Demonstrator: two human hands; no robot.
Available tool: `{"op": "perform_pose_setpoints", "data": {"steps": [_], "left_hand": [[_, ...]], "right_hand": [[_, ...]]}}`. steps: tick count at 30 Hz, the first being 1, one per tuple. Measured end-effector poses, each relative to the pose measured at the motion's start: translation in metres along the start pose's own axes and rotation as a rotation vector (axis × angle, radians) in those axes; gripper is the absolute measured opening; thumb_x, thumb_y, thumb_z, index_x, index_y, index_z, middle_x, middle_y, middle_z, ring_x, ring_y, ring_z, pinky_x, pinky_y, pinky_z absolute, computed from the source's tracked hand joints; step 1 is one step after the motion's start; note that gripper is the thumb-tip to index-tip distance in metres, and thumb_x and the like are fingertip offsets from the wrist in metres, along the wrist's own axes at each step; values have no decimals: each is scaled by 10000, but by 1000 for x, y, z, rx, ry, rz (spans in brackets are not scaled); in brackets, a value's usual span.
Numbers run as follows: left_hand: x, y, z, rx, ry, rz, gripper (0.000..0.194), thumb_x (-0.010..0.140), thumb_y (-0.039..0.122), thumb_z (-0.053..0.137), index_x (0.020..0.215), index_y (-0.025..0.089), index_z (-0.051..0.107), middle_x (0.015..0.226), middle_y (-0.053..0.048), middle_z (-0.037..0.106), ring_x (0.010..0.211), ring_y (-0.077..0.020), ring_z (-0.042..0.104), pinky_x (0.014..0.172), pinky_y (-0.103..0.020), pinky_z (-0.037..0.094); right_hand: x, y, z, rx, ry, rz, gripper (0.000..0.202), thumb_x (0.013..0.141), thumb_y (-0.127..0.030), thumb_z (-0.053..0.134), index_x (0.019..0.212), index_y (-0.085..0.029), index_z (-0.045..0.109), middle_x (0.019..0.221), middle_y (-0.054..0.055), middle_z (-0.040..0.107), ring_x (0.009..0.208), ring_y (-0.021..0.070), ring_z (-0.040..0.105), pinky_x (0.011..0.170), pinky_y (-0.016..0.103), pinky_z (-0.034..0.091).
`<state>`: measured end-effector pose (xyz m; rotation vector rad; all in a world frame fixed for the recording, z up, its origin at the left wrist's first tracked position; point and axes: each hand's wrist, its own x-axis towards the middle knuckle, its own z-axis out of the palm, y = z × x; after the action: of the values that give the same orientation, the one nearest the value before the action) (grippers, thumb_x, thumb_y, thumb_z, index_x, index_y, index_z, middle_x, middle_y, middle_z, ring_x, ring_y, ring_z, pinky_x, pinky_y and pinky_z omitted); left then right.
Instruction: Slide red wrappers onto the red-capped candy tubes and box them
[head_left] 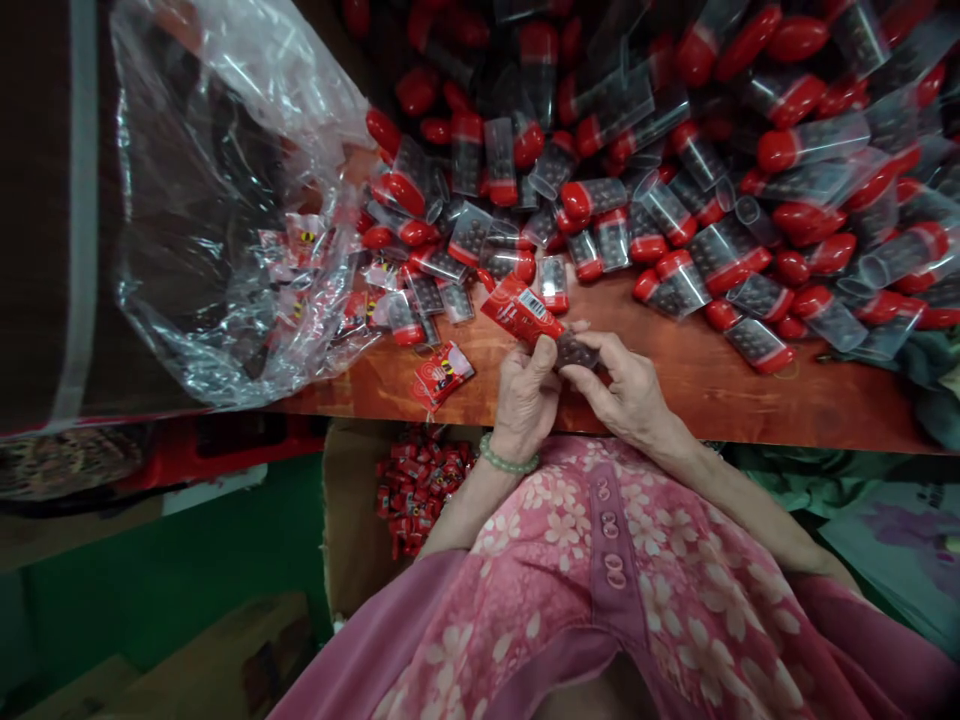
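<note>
My left hand pinches a red printed packet sleeve with a white barcode label, its thumb pressed on the sleeve's lower end. A clear container of dark beads meets that end of the sleeve, and the fingers of my right hand are closed around it. Whether the container sits partly inside the sleeve is hidden by my fingers. On the table left of my hands lies a flat red sleeve with a cartoon bee. Just beyond my hands stands a red-capped container.
A large heap of red-capped clear containers covers the back of the wooden table. At the left, a clear plastic bag holds more printed sleeves. Below the table edge, a cardboard box contains many red wrapped pieces.
</note>
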<state>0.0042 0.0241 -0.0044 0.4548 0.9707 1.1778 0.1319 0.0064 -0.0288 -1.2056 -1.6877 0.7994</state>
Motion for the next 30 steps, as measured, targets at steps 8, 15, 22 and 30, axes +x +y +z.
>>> {"op": "perform_pose_setpoints", "data": {"steps": [8, 15, 22, 30], "left_hand": [[6, 0, -4, -7, 40, -25, 451, 584, 508, 963, 804, 162, 774, 726, -8, 766, 610, -107, 682, 648, -223, 561], [-2, 3, 6, -33, 1, -130, 376, 629, 419, 953, 800, 148, 755, 666, 21, 697, 474, -62, 548, 449, -199, 446], [-1, 5, 3, -53, -40, -91, 407, 687, 526, 891, 886, 189, 778, 990, -68, 798, 714, -141, 668, 596, -253, 533], [2, -5, 8, -69, 122, -101, 403, 567, 427, 981, 804, 177, 772, 797, 4, 759, 700, -100, 672, 698, -218, 545]], "right_hand": [[5, -2, -5, 237, -51, 175, 216, 975, -363, 638, 1116, -199, 631, 885, 23, 741, 657, 128, 696, 625, 252, 556], [11, -3, -3, 694, -71, 485, 398, 850, -531, 768, 978, -213, 566, 755, -54, 660, 521, 68, 609, 531, 210, 521], [14, 5, -6, 839, -146, 482, 445, 840, -530, 789, 995, -242, 486, 704, -77, 675, 503, 82, 640, 516, 204, 511], [4, 12, -4, 412, -72, 275, 404, 855, -371, 791, 1124, -263, 511, 855, -40, 729, 683, 133, 711, 655, 264, 552]]}}
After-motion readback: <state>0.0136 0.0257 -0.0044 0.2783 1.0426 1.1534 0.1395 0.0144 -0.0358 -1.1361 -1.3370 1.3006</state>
